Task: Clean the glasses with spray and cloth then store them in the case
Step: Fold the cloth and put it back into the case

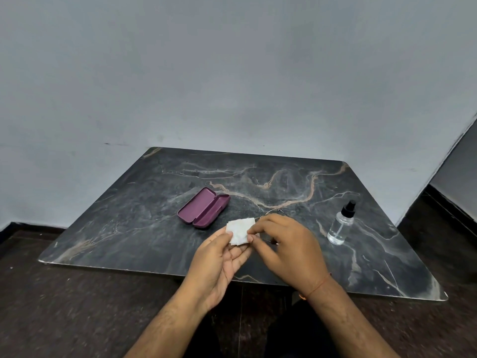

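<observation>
Above the near edge of the dark marble counter [129, 228], both hands meet around a small white cloth [238, 231]. The left hand [219, 262] is palm up, its thumb pressed onto the cloth's left edge and its fingers cupped beneath it. The right hand [286, 246] comes in from the right with its back to the camera, thumb and forefinger pinching the cloth's right edge. A thin wire-framed pair of glasses [273, 211] is only partly visible: a slim temple arm curves out past the right hand's knuckles, and the rest is hidden behind the cloth and fingers, so I cannot tell exactly which fingers hold the frame.

To the left and farther back, a maroon glasses case [204, 208] lies open on the counter, lid folded flat, its inside showing nothing but lining. Well to the right of the hands stands a clear spray bottle [341, 226] with a black nozzle, upright and apart from everything else. A red thread [318, 285] circles the right wrist. Behind the counter rises a plain grey wall [232, 73], and dark flooring [64, 306] surrounds it.
</observation>
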Tool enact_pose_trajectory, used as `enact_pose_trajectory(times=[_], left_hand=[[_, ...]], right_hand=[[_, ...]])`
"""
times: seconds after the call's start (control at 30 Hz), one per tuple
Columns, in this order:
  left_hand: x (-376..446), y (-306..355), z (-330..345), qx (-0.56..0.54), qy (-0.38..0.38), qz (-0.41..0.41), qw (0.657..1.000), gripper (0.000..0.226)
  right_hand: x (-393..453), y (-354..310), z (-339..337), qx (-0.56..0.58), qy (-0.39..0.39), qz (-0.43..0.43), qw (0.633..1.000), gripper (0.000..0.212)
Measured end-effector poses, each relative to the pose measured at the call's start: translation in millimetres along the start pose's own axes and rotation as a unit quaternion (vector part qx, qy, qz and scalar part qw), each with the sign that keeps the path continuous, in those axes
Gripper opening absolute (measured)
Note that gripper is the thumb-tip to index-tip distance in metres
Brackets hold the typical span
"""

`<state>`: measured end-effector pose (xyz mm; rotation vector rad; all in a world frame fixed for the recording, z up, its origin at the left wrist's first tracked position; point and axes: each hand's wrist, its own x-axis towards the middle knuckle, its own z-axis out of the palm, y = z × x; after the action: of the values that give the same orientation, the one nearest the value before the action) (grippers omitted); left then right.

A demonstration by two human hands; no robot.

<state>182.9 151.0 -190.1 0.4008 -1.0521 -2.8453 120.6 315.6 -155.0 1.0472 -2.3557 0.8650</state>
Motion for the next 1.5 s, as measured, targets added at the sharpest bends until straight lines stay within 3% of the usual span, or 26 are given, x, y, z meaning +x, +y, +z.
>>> enact_pose_trajectory(times=[0.17, 0.33, 0.4, 0.47, 0.53, 0.63, 0.73, 0.87, 1.0, 1.17, 1.4, 1.5], left_hand=[[-2, 1, 0, -0.015, -0.001, 0.004, 1.000, 0.034], [0, -1, -1, -0.021, 0.024, -0.003, 0.999, 0.033], [0, -2, -2, -0.029, 0.030, 0.002, 0.999, 0.033], [1, -2, -4, -0.029, 0.038, 0.010, 0.999, 0.033], [1, -1, -7, -0.028, 0.042, 0.016, 0.999, 0.035], [-1, -3, -6, -0.042, 0.033, 0.018, 0.998, 0.035], [-3, -9, -6, -0.063, 0.025, 0.037, 0.997, 0.036], [-5, -12, -8, -0.067, 0.020, 0.058, 0.996, 0.038], [-10, -12, -12, -0.052, 0.015, 0.057, 0.997, 0.038], [-12, -13, -19, -0.052, 0.035, 0.067, 0.996, 0.035], [-17, -10, -25, -0.021, 0.014, 0.077, 0.997, 0.037], [-17, -7, -26, -0.004, 0.011, 0.077, 0.997, 0.036]], right_hand=[[-6, 2, 4, -0.011, -0.022, -0.020, 1.000, 0.022], [-7, 4, 13, -0.049, 0.037, -0.035, 0.998, 0.008], [-8, 5, 17, 0.000, 0.054, -0.003, 0.999, 0.006], [-9, 4, 22, 0.108, 0.083, 0.099, 0.986, 0.002], [-5, 1, 25, 0.258, 0.106, 0.252, 0.927, 0.007], [1, -7, 25, 0.490, 0.109, 0.407, 0.763, 0.004], [2, -11, 28, 0.599, 0.087, 0.447, 0.659, 0.023], [-3, -13, 28, 0.668, 0.021, 0.463, 0.583, 0.034], [-5, -13, 34, 0.681, 0.001, 0.443, 0.583, 0.041], [4, -7, 35, 0.657, 0.021, 0.431, 0.619, 0.039], [15, 7, 25, 0.635, 0.032, 0.439, 0.635, 0.038], [17, 9, 20, 0.610, 0.025, 0.434, 0.663, 0.038]])
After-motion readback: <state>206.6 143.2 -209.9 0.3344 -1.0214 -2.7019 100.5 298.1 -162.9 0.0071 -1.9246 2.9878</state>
